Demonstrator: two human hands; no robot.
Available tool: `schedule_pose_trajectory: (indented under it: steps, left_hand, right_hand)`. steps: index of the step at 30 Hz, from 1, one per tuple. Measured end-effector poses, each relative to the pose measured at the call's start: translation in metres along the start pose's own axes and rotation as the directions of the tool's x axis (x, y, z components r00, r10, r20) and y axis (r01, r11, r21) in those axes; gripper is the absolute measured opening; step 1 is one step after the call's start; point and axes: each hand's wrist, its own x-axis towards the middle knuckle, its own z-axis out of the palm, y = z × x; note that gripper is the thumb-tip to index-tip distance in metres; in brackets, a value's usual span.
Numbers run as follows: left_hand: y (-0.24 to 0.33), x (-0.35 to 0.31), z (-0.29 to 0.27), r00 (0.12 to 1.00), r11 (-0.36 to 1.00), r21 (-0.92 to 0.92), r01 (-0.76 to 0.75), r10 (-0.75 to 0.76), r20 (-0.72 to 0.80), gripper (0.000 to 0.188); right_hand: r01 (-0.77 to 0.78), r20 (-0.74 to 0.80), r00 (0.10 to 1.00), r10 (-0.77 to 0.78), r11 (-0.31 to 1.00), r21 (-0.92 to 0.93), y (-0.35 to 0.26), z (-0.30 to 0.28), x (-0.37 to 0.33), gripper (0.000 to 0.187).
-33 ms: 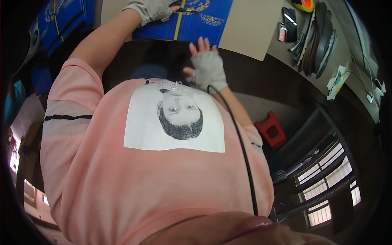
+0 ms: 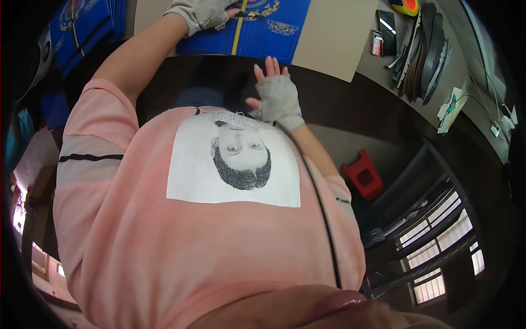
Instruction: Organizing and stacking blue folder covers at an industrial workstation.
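Note:
At the top edge my left hand [image 2: 204, 15], in a pale grey fingerless glove, rests over a blue panel [image 2: 268, 43] with gold patterns and a yellow stripe. Its fingers look curled, partly cut off by the edge of the view, and one fingertip touches a small dark thing [image 2: 250, 16] that I cannot make out. My right hand [image 2: 278, 97], gloved alike, hovers just off the panel's near edge. Its fingers are stretched and the thumb stands apart, with nothing in them. A black cable [image 2: 319, 205] runs down from beside the right wrist.
Beside the panel lies a beige board [image 2: 330, 38]. On the table's right are a dark phone [image 2: 387, 34], a small red-and-white box [image 2: 376, 44], a bundle of dark strips [image 2: 427, 60] and a yellow-orange round thing [image 2: 405, 5]. A red stool [image 2: 362, 174] stands below. More blue panels [image 2: 90, 33] are at left.
My right hand has drawn slightly toward me, away from the panel's edge, and its fingers are closer together. The cable has shifted a little left. My left hand stays in place.

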Motion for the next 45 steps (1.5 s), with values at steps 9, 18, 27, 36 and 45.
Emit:
schedule_pose_trajectory:
  steps: [9,18,27,36,45]
  left_hand:
    - [-0.019,0.0,0.052,0.988,0.994,-0.107,-0.008,-0.009,-0.156,0.065]
    - [-0.033,0.005,0.038,0.997,0.959,-0.281,-0.037,0.015,-0.081,0.061]
    - [-0.041,0.002,0.027,0.999,0.929,-0.369,-0.02,0.008,-0.034,0.061]
    - [-0.025,0.003,-0.005,0.994,0.96,-0.261,-0.103,0.09,-0.062,0.043]
    - [0.004,-0.018,0.028,0.962,0.999,-0.05,-0.014,0.0,-0.272,0.055]
  right_hand:
    - [-0.181,-0.143,0.98,0.141,0.929,-0.322,0.047,-0.042,0.099,0.087]
    - [-0.456,-0.433,0.861,0.268,0.783,-0.422,0.169,-0.123,0.328,0.083]
    - [-0.508,-0.647,0.731,0.216,0.806,-0.305,0.22,-0.143,0.401,0.085]
    - [-0.27,-0.389,0.917,0.088,0.853,-0.445,0.099,-0.069,0.195,0.077]
    - [-0.203,-0.105,0.978,0.178,0.924,-0.323,0.0,-0.008,0.007,0.082]
